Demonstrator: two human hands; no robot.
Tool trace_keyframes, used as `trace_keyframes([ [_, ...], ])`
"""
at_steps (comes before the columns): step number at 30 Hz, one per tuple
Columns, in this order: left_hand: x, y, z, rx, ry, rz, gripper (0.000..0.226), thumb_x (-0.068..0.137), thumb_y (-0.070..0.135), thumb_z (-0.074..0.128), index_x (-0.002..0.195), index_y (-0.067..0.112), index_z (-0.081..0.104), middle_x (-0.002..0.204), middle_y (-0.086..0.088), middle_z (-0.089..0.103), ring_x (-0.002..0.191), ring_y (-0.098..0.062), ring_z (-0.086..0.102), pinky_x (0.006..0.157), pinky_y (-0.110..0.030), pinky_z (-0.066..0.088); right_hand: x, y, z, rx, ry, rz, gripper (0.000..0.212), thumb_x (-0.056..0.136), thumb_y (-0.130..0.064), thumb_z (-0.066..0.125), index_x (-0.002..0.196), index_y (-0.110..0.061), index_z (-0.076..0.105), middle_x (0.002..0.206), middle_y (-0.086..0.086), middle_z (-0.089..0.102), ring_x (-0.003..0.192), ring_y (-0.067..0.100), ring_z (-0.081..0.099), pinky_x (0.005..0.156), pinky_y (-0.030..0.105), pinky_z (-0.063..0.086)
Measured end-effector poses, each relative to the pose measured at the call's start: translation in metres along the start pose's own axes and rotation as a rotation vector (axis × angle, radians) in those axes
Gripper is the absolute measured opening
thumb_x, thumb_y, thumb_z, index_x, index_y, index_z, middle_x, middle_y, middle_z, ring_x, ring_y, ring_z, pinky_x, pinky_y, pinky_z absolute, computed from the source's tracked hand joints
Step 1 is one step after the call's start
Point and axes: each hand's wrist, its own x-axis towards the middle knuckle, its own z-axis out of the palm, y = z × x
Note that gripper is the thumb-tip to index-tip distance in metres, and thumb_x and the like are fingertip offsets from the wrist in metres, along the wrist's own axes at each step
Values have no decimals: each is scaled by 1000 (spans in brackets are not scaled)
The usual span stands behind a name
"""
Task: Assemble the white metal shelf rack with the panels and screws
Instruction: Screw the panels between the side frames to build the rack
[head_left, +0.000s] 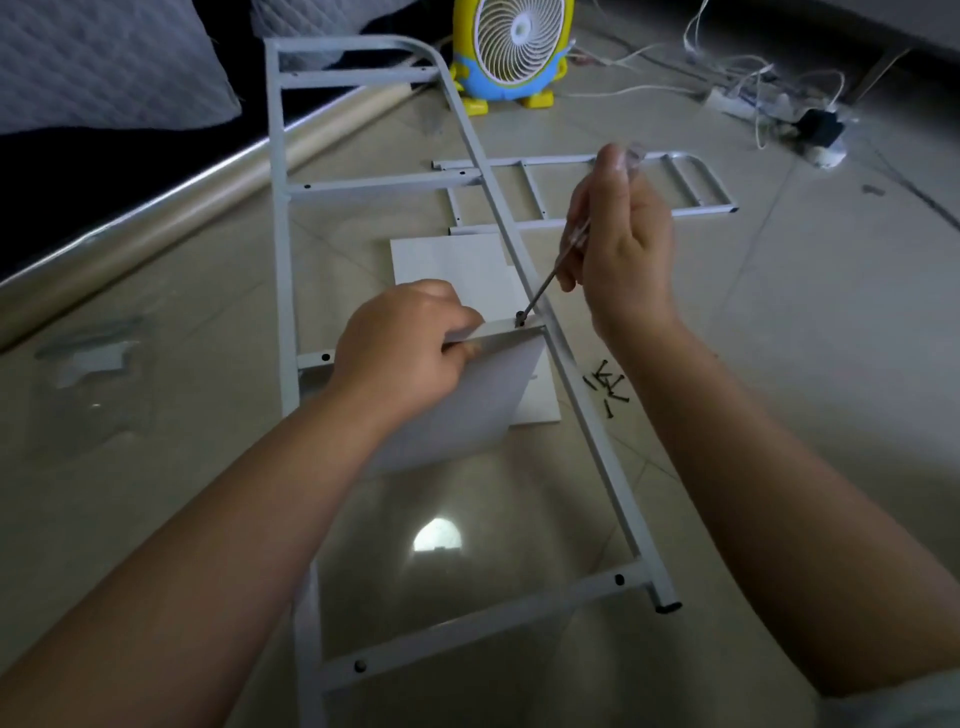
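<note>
A white metal side frame lies on the tiled floor with several crossbars. My left hand grips the top edge of a white shelf panel that stands against the frame's middle crossbar. My right hand holds a clear-handled screwdriver, its tip on a dark screw at the panel's right corner. A second side frame lies flat farther back. Another white panel lies on the floor under the frame. Loose black screws sit to the right of the frame.
A yellow and blue fan stands at the back. White cables and a power strip lie at the back right. A bed edge with a grey quilt runs along the left. Clear plastic packaging lies on the floor at left.
</note>
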Motion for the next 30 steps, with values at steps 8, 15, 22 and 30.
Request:
trace_keyframes([
  [8, -1, -2, 1, -20, 38, -6, 16, 67, 14, 60, 73, 6, 72, 69, -9, 62, 64, -30, 61, 53, -35, 51, -8, -2, 3, 96, 122, 20, 38, 90, -35, 28, 61, -14, 39, 51, 8, 39, 35, 14, 41, 39, 20, 33],
  [15, -9, 1, 5, -11, 41, 49, 35, 71, 27, 43, 72, 6, 71, 67, -7, 61, 62, -28, 60, 53, -29, 50, -21, 5, 3, 203, 294, 75, 38, 95, -30, 25, 65, -13, 39, 58, 6, 38, 35, 9, 39, 39, 20, 39],
  [22, -13, 4, 6, 18, 84, 98, 35, 72, 29, 47, 67, 2, 68, 64, -8, 59, 59, -27, 59, 51, -28, 48, -23, -4, -12, 211, 313, 31, 42, 100, -25, 23, 63, -13, 39, 54, 8, 37, 33, 10, 39, 38, 19, 36],
  [30, -14, 2, 9, 43, 118, 89, 17, 68, 15, 59, 74, 6, 72, 68, -8, 62, 62, -29, 62, 56, -29, 47, -18, -10, -14, 118, 210, 3, 38, 90, -35, 26, 62, -13, 40, 54, 8, 38, 35, 14, 40, 38, 17, 33],
])
